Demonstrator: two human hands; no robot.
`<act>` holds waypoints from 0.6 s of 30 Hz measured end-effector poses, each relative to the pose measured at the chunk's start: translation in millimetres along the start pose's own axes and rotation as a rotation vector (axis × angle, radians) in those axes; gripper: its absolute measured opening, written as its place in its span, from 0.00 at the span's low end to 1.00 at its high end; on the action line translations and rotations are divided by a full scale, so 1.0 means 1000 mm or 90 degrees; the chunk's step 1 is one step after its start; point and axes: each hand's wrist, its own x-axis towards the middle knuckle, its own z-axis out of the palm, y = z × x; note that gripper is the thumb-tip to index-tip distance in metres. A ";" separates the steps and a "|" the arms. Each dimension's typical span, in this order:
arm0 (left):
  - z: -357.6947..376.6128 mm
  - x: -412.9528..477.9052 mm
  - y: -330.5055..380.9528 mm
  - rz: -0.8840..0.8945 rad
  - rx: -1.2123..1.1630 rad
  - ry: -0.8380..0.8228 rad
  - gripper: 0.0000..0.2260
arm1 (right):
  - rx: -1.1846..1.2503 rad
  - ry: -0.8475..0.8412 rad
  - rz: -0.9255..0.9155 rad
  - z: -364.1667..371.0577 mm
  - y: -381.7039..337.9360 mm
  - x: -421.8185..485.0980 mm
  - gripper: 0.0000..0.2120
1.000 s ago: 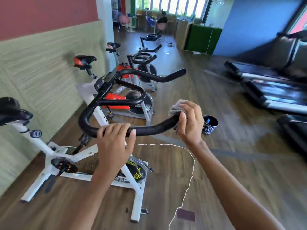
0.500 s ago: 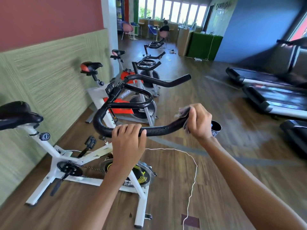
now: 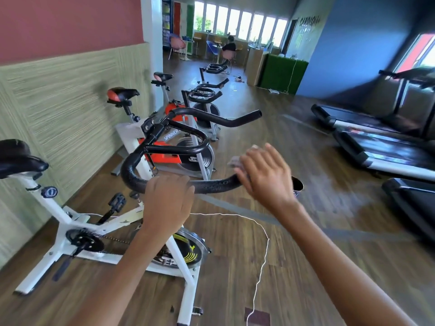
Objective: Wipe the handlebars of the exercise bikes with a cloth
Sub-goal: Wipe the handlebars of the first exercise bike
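Left hand (image 3: 168, 203): gripped the handlebar (image 3: 211, 186), frame centre.
Right hand (image 3: 266, 175): fingers spread, blurred, pressed the cloth (image 3: 234, 160) onto the bar's right end.
Cloth: grey, lay just right of centre.

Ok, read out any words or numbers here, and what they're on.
"SPINNER": orange bike's frame.
"CARDIO": wall sign; its later letters and the line beneath are blurred.
White bike's knob: mark too small to read.
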 end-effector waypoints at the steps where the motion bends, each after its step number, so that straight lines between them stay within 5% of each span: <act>1: 0.001 -0.001 0.000 0.002 0.004 0.008 0.14 | -0.051 -0.052 -0.010 0.010 -0.008 -0.012 0.17; 8: 0.002 0.000 0.006 -0.034 -0.012 0.014 0.14 | -0.085 -0.067 -0.130 0.030 -0.013 -0.017 0.17; 13: 0.001 -0.001 0.001 -0.012 -0.013 -0.002 0.13 | -0.075 -0.033 0.100 0.033 -0.030 0.007 0.15; 18: 0.001 -0.001 0.000 -0.003 -0.017 0.005 0.15 | -0.059 0.049 -0.122 0.039 -0.005 -0.028 0.14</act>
